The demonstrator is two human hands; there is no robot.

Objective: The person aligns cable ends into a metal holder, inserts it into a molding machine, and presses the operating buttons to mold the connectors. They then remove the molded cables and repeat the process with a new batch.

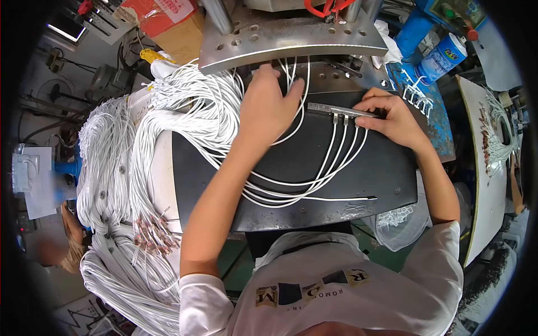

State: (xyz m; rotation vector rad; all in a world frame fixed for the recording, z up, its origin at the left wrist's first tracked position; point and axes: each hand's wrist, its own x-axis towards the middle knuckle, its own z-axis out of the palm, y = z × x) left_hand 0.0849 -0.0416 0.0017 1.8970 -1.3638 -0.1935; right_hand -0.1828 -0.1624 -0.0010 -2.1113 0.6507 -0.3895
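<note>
My right hand (395, 115) pinches the right end of a slim metal bar (330, 108) between thumb and fingers. Several white cables (333, 147) are attached along the bar by small metal end pieces and curve down to the left over the black work surface (269, 162). Beneath the thick steel plate of a press (291, 49) reaches my left hand (269, 103). Its thumb stands apart from the fingers, whose tips are partly hidden. More white cables (305, 103) run up under the plate close beside that hand.
Large bundles of white cable (188, 95) lie at the left, some with copper-coloured ends (156, 234). A blue can (443, 59) stands at the back right. Red-handled pliers (328, 8) rest on the press. A board (485, 168) with cables stands right; another person (72, 232) is at far left.
</note>
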